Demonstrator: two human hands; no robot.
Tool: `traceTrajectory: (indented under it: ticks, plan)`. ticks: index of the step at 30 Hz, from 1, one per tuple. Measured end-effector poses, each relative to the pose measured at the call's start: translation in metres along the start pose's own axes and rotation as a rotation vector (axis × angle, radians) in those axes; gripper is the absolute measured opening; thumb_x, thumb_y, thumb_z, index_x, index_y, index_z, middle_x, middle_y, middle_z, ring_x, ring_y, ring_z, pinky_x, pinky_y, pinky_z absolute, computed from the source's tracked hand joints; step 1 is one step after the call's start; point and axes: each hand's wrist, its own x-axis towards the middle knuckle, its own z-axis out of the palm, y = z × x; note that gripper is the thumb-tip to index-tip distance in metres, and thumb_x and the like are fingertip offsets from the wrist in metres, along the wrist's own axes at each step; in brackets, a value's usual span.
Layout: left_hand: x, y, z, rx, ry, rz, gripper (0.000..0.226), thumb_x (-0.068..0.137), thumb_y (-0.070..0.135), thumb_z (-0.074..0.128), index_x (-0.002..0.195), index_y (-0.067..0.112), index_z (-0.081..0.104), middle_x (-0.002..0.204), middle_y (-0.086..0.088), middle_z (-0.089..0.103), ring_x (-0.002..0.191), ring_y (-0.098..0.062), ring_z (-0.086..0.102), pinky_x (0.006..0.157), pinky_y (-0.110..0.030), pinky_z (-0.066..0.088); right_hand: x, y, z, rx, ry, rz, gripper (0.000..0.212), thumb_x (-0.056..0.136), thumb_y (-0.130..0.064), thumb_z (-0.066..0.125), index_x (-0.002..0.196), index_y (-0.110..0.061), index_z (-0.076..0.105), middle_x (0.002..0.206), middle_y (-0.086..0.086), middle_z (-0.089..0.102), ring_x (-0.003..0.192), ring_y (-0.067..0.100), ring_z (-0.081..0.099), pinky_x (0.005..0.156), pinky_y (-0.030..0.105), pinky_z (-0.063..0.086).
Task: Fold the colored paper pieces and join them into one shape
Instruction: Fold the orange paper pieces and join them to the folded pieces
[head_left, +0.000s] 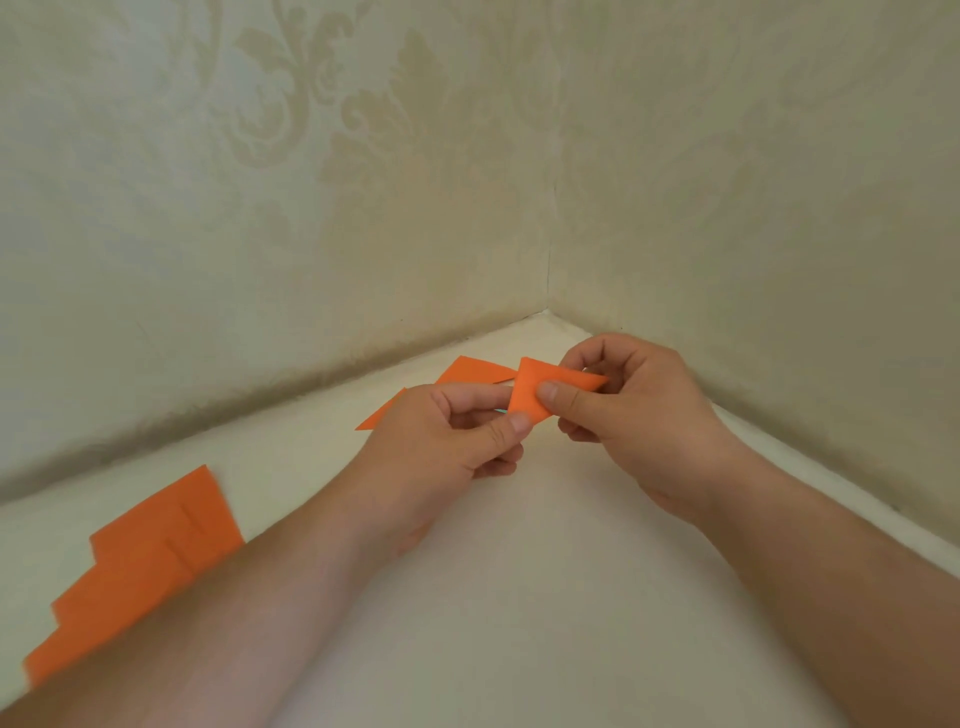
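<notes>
A small folded orange paper piece (535, 387) is held above the white table near the wall corner. My left hand (441, 441) pinches its lower left part between thumb and forefinger. My right hand (623, 410) pinches its right side, thumb on the front face. Behind my hands, folded orange pieces (470, 373) lie flat on the table; one pointed tip (376, 415) shows left of my left hand. A fanned stack of flat orange paper sheets (150, 561) lies at the left, partly covered by my left forearm.
The white table (519, 597) sits in a corner between two pale patterned walls (311, 208). The walls meet just behind my hands at the table's far point (548, 314).
</notes>
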Motion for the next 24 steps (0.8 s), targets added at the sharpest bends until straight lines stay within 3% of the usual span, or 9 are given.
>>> traceTrajectory:
  ticks: [4, 8, 13, 16, 18, 21, 24]
  plan:
    - [0.0016, 0.0015, -0.0037, 0.013, 0.023, -0.011, 0.018, 0.090, 0.007, 0.076, 0.108, 0.009, 0.078, 0.075, -0.004, 0.069, 0.070, -0.014, 0.066, 0.071, -0.025, 0.058, -0.0014, -0.0033, -0.0007, 0.031, -0.009, 0.000, 0.019, 0.090, -0.007, 0.075, 0.102, -0.018, 0.065, 0.075, 0.012, 0.062, 0.064, 0.020, 0.062, 0.069, 0.039, 0.054]
    - [0.0007, 0.0014, -0.0050, 0.013, 0.027, 0.002, 0.010, 0.090, 0.007, 0.076, 0.097, 0.012, 0.079, 0.075, -0.004, 0.069, 0.069, -0.015, 0.066, 0.071, -0.026, 0.058, -0.0008, -0.0032, -0.0009, 0.041, -0.045, -0.025, 0.015, 0.094, -0.008, 0.071, 0.104, -0.019, 0.066, 0.071, 0.003, 0.066, 0.067, 0.019, 0.065, 0.075, 0.040, 0.056]
    - [-0.0004, 0.0025, -0.0051, 0.108, 0.044, 0.054, 0.018, 0.089, 0.008, 0.078, 0.080, 0.023, 0.081, 0.075, -0.007, 0.070, 0.067, -0.018, 0.065, 0.073, -0.032, 0.061, -0.0005, -0.0008, -0.0018, -0.028, -0.042, -0.039, 0.011, 0.093, -0.007, 0.072, 0.100, -0.015, 0.074, 0.072, 0.004, 0.069, 0.067, 0.017, 0.064, 0.075, 0.041, 0.055]
    - [-0.0015, 0.0014, -0.0054, 0.192, 0.040, 0.080, 0.014, 0.089, 0.012, 0.078, 0.084, 0.024, 0.082, 0.072, -0.008, 0.069, 0.067, -0.017, 0.064, 0.080, -0.041, 0.059, -0.0007, 0.0003, -0.0004, -0.095, -0.065, -0.060, 0.012, 0.090, -0.014, 0.077, 0.098, -0.022, 0.077, 0.079, 0.001, 0.072, 0.070, 0.017, 0.059, 0.071, 0.040, 0.049]
    - [-0.0032, 0.0015, -0.0046, 0.228, 0.028, 0.083, 0.010, 0.089, 0.015, 0.079, 0.086, 0.024, 0.082, 0.070, -0.005, 0.069, 0.066, -0.015, 0.064, 0.079, -0.039, 0.057, -0.0008, 0.0010, 0.0006, -0.103, -0.075, -0.069, 0.007, 0.089, -0.018, 0.079, 0.093, -0.024, 0.079, 0.085, 0.004, 0.075, 0.074, 0.021, 0.059, 0.071, 0.042, 0.049]
    - [-0.0041, 0.0025, -0.0035, 0.304, 0.016, 0.101, 0.012, 0.089, 0.017, 0.078, 0.086, 0.028, 0.081, 0.070, -0.004, 0.069, 0.066, -0.015, 0.062, 0.077, -0.038, 0.055, -0.0013, 0.0008, 0.0006, -0.107, -0.057, -0.098, 0.013, 0.089, -0.011, 0.077, 0.084, -0.022, 0.079, 0.081, 0.007, 0.074, 0.074, 0.023, 0.057, 0.072, 0.040, 0.047]
    - [-0.0035, 0.0027, -0.0027, 0.290, 0.026, 0.114, 0.016, 0.093, 0.014, 0.074, 0.090, 0.028, 0.080, 0.074, -0.008, 0.072, 0.066, -0.015, 0.066, 0.084, -0.046, 0.059, -0.0016, 0.0005, 0.0013, -0.103, -0.040, -0.136, 0.019, 0.089, -0.003, 0.075, 0.081, -0.020, 0.077, 0.074, 0.017, 0.066, 0.071, 0.023, 0.054, 0.069, 0.038, 0.043]
